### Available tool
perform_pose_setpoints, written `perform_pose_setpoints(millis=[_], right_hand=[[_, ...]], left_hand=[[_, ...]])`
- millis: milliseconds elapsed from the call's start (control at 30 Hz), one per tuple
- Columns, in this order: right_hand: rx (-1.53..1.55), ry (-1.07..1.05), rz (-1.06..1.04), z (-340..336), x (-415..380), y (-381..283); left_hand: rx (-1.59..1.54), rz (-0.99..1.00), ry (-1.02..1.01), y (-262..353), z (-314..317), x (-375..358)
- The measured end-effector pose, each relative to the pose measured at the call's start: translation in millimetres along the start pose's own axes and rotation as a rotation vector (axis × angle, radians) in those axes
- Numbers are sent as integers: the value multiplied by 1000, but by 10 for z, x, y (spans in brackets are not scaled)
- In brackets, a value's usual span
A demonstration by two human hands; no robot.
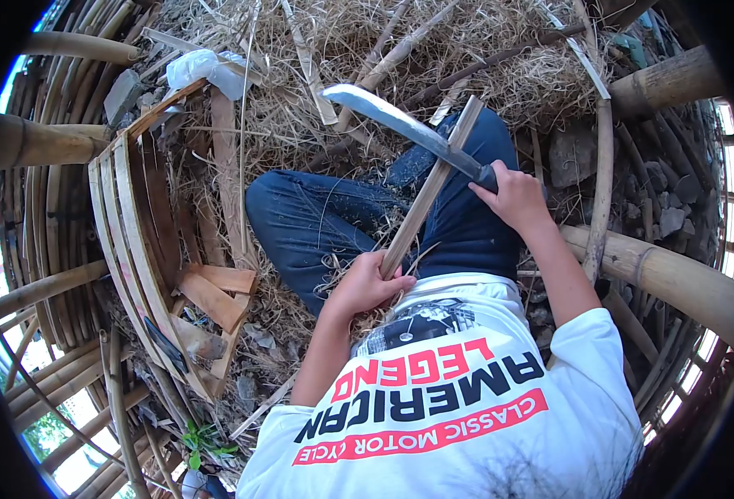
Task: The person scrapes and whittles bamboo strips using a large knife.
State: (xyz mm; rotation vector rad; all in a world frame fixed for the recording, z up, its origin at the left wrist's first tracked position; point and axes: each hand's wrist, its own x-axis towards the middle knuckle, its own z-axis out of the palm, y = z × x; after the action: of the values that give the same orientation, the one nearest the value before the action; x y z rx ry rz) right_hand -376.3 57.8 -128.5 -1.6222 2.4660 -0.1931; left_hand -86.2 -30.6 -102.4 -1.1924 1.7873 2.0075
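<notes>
My right hand (511,195) is closed round the dark handle of a machete (396,121), whose curved blade points up and to the left. The blade lies across a narrow bamboo strip (423,200) and appears to touch it. My left hand (368,283) grips the strip's lower end near my waist. From there the strip slants up to the right, over my crossed legs in blue jeans (317,218). Shavings cling to the jeans. The palm sides of both hands are hidden.
A slatted wooden crate (138,249) stands at left with wood blocks (209,303) in it. A crumpled white plastic bag (205,70) lies behind it. Shavings (500,75) cover the ground ahead. Thick bamboo poles (662,274) run close on my right, beside stones (573,155).
</notes>
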Motion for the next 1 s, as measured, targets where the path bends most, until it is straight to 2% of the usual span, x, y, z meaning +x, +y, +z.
perform_pose_setpoints(millis=[133, 533, 800, 900, 933, 967, 1000], right_hand=[[-34, -21, -6, -56, 12, 101], [-54, 17, 88, -2, 260, 442], [-50, 2, 80, 88, 335, 434], [-49, -84, 137, 86, 419, 428], [-30, -9, 232, 134, 459, 503], [-10, 70, 327, 163, 526, 593], [100, 30, 453, 61, 609, 716]], left_hand=[[3, -82, -16, 150, -8, -25], [84, -8, -1, -49, 10, -179], [102, 7, 40, -89, 37, -183], [45, 15, 53, -144, 60, -184], [43, 13, 53, -121, 51, -243], [-44, -69, 34, -73, 10, -328], [-130, -153, 19, -32, -21, -408]])
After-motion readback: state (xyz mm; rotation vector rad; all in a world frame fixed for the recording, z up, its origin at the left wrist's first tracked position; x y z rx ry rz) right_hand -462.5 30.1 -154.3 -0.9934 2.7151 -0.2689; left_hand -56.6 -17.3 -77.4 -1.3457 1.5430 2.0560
